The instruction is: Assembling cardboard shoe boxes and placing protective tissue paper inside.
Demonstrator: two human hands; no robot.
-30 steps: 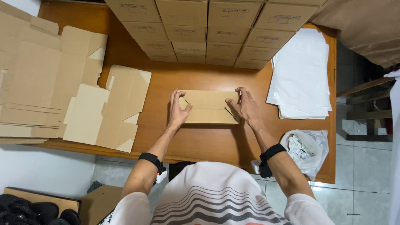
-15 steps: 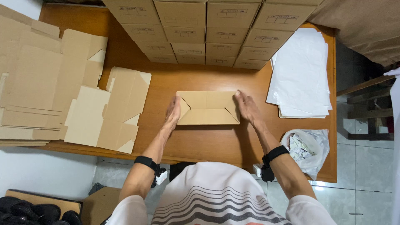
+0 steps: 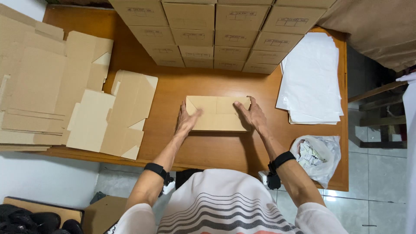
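1. Warm brown wood makes up the desk [image 3: 216, 151], which stands over a pale tiled floor and carries cardboard on nearly every side.
2. At its middle lies a small cardboard box [image 3: 216, 113], partly folded, flat on the wood and just in front of the person's chest.
3. The left hand [image 3: 187, 121] lies spread and flat, palm down on the box's left end with fingers reaching onto its top; it presses rather than grips.
4. The right hand [image 3: 252, 115] is likewise open, fingers splayed along the box's right end, thumb near the far corner; it closes around nothing.
5. Behind the box, rows of finished boxes [image 3: 216, 34] stand stacked against the far edge, close to it but not touching.
6. To the left lie flat unfolded box blanks [image 3: 108, 117], the nearest sheet overhanging the desk's front edge.
7. To the right sits a pile of white paper sheets [image 3: 310, 80], and nearer the front right corner a plastic bag [image 3: 315, 158] holding crumpled scraps.
8. Risks, as I judge them: since both hands only press from above, uneven pressure could let a flap spring back up or crease the wall off its score line.
9. A sideways shove could slide the light box on the smooth wood toward the stack behind.
10. The overhanging blank could slip to the floor if an elbow brushes it.
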